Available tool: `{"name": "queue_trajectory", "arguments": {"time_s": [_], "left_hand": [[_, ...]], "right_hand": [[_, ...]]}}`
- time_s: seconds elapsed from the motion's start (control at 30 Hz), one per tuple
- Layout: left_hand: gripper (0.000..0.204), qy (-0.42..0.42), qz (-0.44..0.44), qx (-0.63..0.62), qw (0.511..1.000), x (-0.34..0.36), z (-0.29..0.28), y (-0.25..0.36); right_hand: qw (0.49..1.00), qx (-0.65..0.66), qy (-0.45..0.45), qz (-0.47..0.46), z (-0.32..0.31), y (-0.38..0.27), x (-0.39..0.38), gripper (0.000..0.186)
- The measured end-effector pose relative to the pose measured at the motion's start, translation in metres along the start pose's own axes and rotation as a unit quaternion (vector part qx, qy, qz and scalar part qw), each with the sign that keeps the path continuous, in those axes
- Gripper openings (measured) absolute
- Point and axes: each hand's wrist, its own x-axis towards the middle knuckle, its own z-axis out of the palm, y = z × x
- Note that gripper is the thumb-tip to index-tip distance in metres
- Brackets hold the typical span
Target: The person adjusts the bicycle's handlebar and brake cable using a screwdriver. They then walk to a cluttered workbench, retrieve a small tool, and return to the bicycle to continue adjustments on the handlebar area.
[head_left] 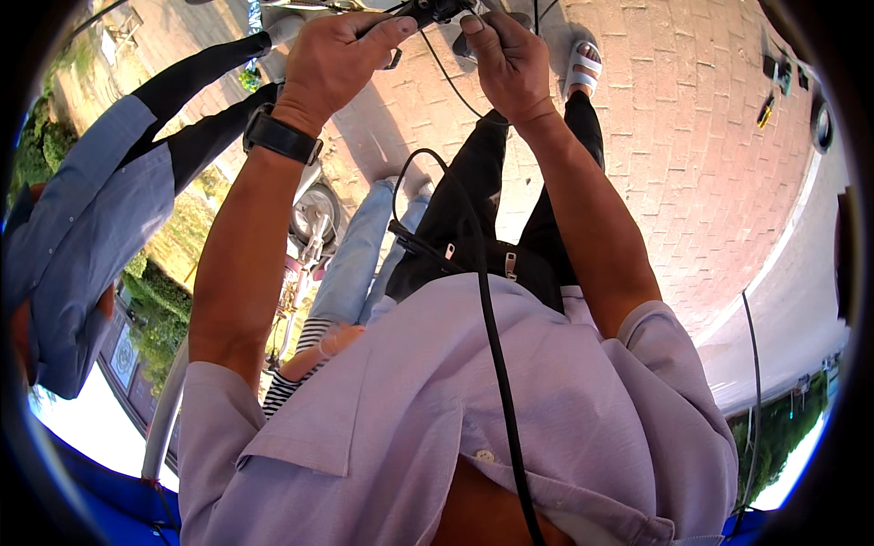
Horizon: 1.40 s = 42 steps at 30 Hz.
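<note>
At the top of the head view my left hand [339, 62], with a black watch on its wrist, is closed around a black fitting [431, 11] that looks like part of a bicycle handlebar or lever. The upper edge cuts this fitting off. Just right of it my right hand [512, 65] is closed in a pinch, thumb against the curled fingers. What it pinches is too small to make out. A thin black cable [443, 71] hangs from the fitting and curves down between my hands over the brick paving.
A person in a blue-grey shirt [82, 227] stands at my left; another in light jeans [350, 246] is close by. A wheel [314, 217] shows behind them. Yellow-and-black tools [766, 111] lie far right on the paving [692, 164]. A thick black cord [492, 337] crosses my shirt.
</note>
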Motion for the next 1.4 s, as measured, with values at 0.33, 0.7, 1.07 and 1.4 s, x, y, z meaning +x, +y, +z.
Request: {"name": "queue_trajectory", "arguments": {"time_s": [0.33,0.7,1.07,1.4], "left_hand": [[0.036,0.017,0.028,-0.012,0.999,0.003,0.005,-0.01],[0.037,0.01,0.042,-0.044,0.998,0.005,0.002,-0.019],[0.044,0.03,0.048,-0.028,0.998,0.008,0.008,-0.031],[0.046,0.008,-0.024,-0.088,0.996,0.008,0.001,-0.036]], "right_hand": [[0.743,0.607,0.158,0.231,0.064,-0.034,-0.012,0.04],[0.768,0.551,0.129,0.299,0.05,-0.058,-0.01,0.034],[0.89,0.233,-0.062,0.387,0.03,-0.058,-0.011,0.037],[0.847,0.351,-0.004,0.399,0.04,-0.081,-0.007,0.035]]}}
